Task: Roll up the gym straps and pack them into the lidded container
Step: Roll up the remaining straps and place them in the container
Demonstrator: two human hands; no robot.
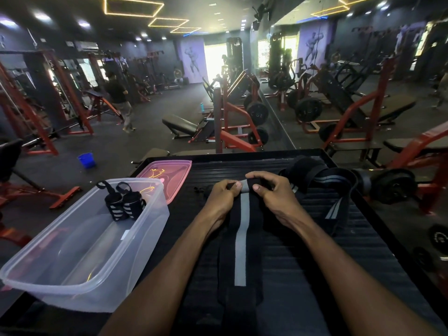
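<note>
Head view, person at a black ribbed mat point(363, 251) serving as the work surface. Nearest the camera, the free tail of a black strap with a grey centre stripe point(241, 238) is lying flat, its long axis running straight from the body out to the hands. Judged reason: keeping the tail stretched flat lets the roll stay even and square as it takes up length.

At the far end of the strap, both hands are working the started roll. Left hand point(224, 192) is pinching the left end of the roll, fingers curled round it, thumb on top. Right hand point(266, 187) is gripping the right end in the same way, fingers wrapped over. The roll's axis is lying crosswise, at right angles to the stripe. Only a few turns appear wound, so this strap looks early in its rolling.

Just right of and beyond the grip, another black strap with grey stripes point(327, 183) is lying loose and folded over on itself, not yet rolled.

Left of the grip, a clear plastic container point(60, 270) is sitting open at the mat's edge, within easy reach for dropping rolls in. Two rolled black-and-white wrist wraps point(124, 206) are standing at its far end, touching each other, loops up.

Beyond the container, the pink lid point(174, 170) is lying off, apart from the hands.
</note>
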